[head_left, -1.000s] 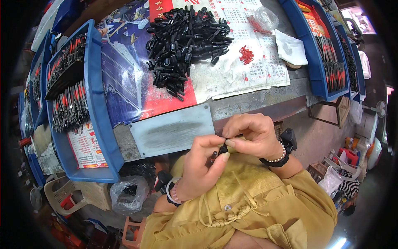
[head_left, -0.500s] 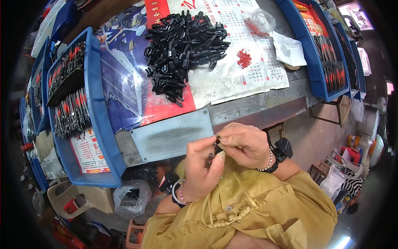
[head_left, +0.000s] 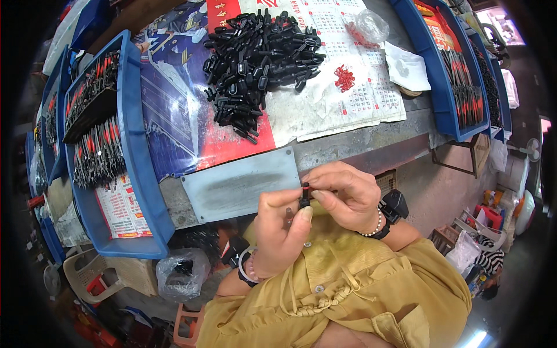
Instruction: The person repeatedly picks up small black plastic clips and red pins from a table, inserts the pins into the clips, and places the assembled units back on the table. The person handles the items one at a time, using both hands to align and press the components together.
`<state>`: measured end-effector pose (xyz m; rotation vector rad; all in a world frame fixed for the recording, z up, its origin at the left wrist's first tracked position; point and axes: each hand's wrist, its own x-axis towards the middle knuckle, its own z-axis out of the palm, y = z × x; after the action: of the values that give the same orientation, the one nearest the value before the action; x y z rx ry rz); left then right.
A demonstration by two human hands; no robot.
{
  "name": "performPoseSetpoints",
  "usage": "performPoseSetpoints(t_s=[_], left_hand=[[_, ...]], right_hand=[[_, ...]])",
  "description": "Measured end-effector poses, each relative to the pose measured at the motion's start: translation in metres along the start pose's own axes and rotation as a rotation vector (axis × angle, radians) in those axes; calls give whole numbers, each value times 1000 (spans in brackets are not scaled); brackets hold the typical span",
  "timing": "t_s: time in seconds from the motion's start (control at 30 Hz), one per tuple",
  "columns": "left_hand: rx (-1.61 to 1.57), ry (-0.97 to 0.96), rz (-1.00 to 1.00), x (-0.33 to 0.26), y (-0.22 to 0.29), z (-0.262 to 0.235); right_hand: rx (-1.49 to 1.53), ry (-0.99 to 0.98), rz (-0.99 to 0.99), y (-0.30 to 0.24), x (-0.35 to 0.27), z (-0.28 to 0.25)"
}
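In front of my chest, my left hand pinches a small black plastic part upright between thumb and fingers. A bit of red, like one of the small rings, shows near its top. My right hand has its thumb and forefinger at that upper end, bent around it. A second small dark rod end pokes out between my left fingers; its kind is unclear. Beyond my hands, a big heap of black plastic parts lies on the table. A small pile of red rings lies to its right.
A pale metal plate lies at the table's near edge. Blue trays of black-and-red parts flank the left, and another blue tray stands right. A clear plastic bag and white paper lie at the back right.
My right thumb has separated from the forefinger a little, and the black part with a bit of red now shows between my hands. The view has shifted slightly.
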<state>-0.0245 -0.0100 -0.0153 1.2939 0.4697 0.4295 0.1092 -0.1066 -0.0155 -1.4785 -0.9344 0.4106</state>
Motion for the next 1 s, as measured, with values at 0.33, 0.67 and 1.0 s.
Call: performPoseSetpoints(t_s=[0.33, 0.67, 1.0], left_hand=[[-85, -37, 5, -1, 3, -3], [-96, -37, -61, -4, 3, -12], [-493, 25, -492, 8, 10, -43]], right_hand=[[-18, 37, -97, 1, -4, 8], [109, -72, -70, 1, 1, 12], [-164, -231, 144, -5, 40, 15]])
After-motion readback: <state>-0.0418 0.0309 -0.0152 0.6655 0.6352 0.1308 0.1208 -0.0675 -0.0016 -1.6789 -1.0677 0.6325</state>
